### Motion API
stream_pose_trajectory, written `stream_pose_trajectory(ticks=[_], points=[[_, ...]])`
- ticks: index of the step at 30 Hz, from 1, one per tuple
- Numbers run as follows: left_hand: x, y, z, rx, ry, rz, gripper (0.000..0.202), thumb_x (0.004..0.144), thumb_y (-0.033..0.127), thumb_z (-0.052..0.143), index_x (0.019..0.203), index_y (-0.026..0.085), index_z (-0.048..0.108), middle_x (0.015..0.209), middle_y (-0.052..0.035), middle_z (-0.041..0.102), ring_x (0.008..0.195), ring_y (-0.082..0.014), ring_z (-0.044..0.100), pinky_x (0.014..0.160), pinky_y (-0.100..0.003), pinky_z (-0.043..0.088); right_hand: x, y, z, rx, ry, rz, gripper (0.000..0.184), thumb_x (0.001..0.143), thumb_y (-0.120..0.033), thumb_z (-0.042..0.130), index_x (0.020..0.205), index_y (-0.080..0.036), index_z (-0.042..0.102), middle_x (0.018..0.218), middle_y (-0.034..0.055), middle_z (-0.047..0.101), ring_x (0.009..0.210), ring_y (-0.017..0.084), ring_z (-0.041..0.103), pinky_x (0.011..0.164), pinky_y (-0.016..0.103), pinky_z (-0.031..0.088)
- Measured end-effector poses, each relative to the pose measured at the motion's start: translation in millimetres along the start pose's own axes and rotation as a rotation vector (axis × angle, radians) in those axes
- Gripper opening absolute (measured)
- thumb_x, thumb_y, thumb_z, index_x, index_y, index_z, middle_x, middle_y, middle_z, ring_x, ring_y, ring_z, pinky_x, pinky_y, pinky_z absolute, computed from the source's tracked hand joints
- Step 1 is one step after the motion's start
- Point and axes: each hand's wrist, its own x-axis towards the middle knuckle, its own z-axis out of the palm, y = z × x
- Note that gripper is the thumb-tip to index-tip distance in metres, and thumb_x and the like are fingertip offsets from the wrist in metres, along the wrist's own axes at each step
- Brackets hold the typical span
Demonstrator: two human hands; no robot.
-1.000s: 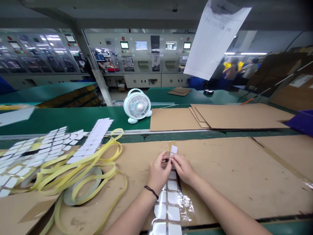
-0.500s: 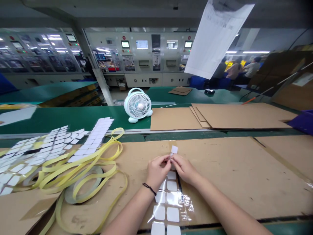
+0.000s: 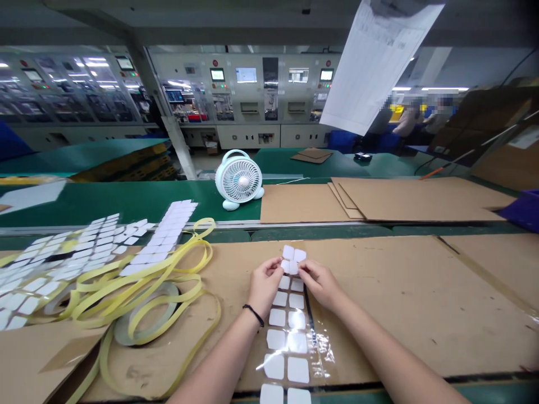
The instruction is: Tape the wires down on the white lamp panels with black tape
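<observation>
A clear film strip (image 3: 287, 328) carrying two columns of white square pads runs from the near edge up to my hands, lying on a brown cardboard sheet (image 3: 400, 292). My left hand (image 3: 264, 283) pinches the strip's far end from the left. My right hand (image 3: 320, 281) pinches the same end from the right. Between the fingertips the top pads (image 3: 291, 257) stand spread open, facing me. A black band is on my left wrist.
Loops of yellow tape (image 3: 138, 286) and rows of white pads (image 3: 84, 247) lie at the left. A small white fan (image 3: 239, 179) stands on the green belt behind. Flat cardboard sheets (image 3: 379, 199) lie at the right. A paper sheet (image 3: 374, 62) hangs overhead. People sit far right.
My hands have drawn slightly apart and the strip's far end, folded narrow before, now lies spread so both top pads show. More of the strip is visible below my hands.
</observation>
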Motion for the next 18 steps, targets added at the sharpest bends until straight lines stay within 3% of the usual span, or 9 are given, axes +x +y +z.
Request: stream_pose_trajectory(ticks=[2,7,18], points=[[0,1,-0.5,-0.076,-0.019,-0.054,0.029,0.070,0.026,0.067,0.095,0.013,0.071,0.095,-0.0093,0.072,0.084,-0.0181,0.066,0.073,-0.025,0.051,1,0,0,0.068,0.011,0.013,0.017,0.088,-0.022,0.047,0.096,-0.021,0.062,0.095,0.0038,0.063,0.089,0.019,0.057,0.080,0.030,0.044],[2,1,-1.6,-0.160,-0.066,-0.135,0.029,0.067,0.025,0.064,0.092,0.013,0.071,0.082,-0.0066,0.073,0.066,-0.0143,0.063,0.061,-0.023,0.048,0,2,0,0.200,0.016,0.035,0.034,0.082,-0.019,0.051,0.115,-0.022,0.059,0.110,0.0064,0.061,0.095,0.021,0.058,0.084,0.033,0.046],[8,-8,-3.7,-0.190,-0.049,-0.149,0.028,0.062,0.026,0.066,0.086,0.014,0.071,0.081,-0.0056,0.072,0.068,-0.0152,0.063,0.062,-0.024,0.048,-1,1,3,0.139,-0.022,-0.035,0.035,0.086,-0.025,0.051,0.121,-0.023,0.059,0.111,0.0086,0.059,0.103,0.024,0.054,0.091,0.039,0.045]])
